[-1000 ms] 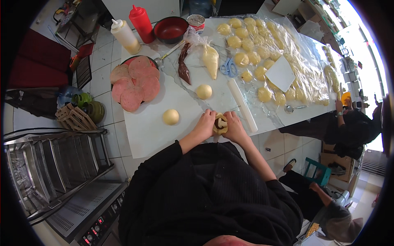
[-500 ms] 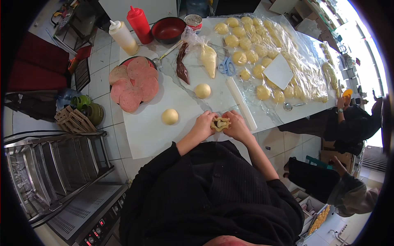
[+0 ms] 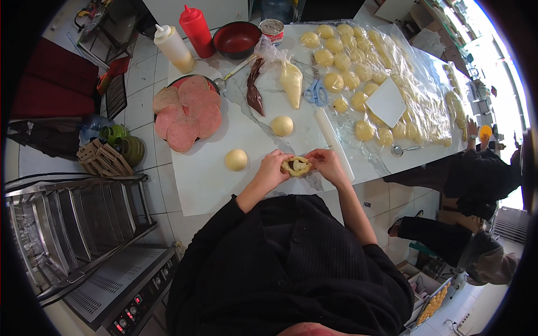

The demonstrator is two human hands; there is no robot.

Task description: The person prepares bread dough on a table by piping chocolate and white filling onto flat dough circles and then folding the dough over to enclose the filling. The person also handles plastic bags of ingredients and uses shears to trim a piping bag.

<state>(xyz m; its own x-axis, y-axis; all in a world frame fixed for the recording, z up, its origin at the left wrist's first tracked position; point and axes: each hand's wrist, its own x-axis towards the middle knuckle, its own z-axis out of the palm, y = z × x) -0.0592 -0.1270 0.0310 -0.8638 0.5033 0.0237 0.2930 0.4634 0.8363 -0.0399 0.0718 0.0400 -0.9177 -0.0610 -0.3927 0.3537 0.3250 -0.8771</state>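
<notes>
Between my hands is a filled piece of dough [image 3: 296, 173], its rim raised round a dark and a pale filling. My left hand [image 3: 273, 170] grips its left side with curled fingers. The fingertips of my right hand [image 3: 327, 166] pinch its right edge. A smooth dough ball [image 3: 236, 160] rests left of my left hand, and another dough ball [image 3: 282, 126] sits just beyond my hands. Farther back lie a piping bag with dark brown filling [image 3: 254, 92] and a piping bag of pale cream [image 3: 291, 84].
A white rolling pin [image 3: 334, 144] lies right of my hands, with blue scissors [image 3: 316, 93] behind. Plastic sheeting [image 3: 417, 106] covers several dough balls. Sliced meat [image 3: 194, 120], squeeze bottles [image 3: 197, 32] and a red-black bowl [image 3: 236, 40] stand at the left and back. Co-workers [image 3: 476, 185] are at right.
The dough's opening has become wider and rounder, showing more filling. My right hand has shifted slightly right, away from my left. A co-worker at the right has moved.
</notes>
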